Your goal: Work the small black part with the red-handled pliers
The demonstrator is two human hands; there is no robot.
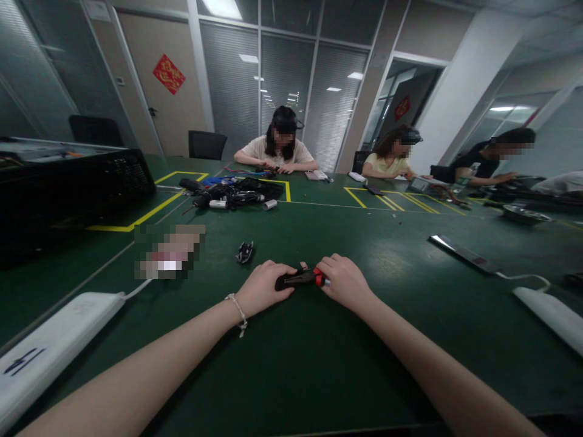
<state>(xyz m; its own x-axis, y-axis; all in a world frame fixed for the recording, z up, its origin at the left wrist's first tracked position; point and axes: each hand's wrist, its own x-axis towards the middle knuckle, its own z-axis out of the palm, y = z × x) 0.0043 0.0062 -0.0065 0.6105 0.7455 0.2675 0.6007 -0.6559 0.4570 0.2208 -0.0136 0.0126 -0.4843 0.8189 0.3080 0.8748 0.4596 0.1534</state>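
My right hand (345,280) is closed around the red handles of a pair of needle-nose pliers (302,279). Their dark jaws point left, toward my other hand. Between the thumb and fingers of my left hand (262,286) is a small black part (280,280), partly covered, and the jaws reach it; I cannot tell whether they grip it. A small light-coloured bit (303,266) shows just behind the pliers. Beyond my left hand lies a small dark piece with a silvery edge (245,252), apart from both hands.
A heap of cables and tools (237,192) lies farther back on the green table (291,370). A large black case (77,200) stands at left. White power banks (59,340) lie at both sides, cabled to devices. Several people (279,149) work across the table.
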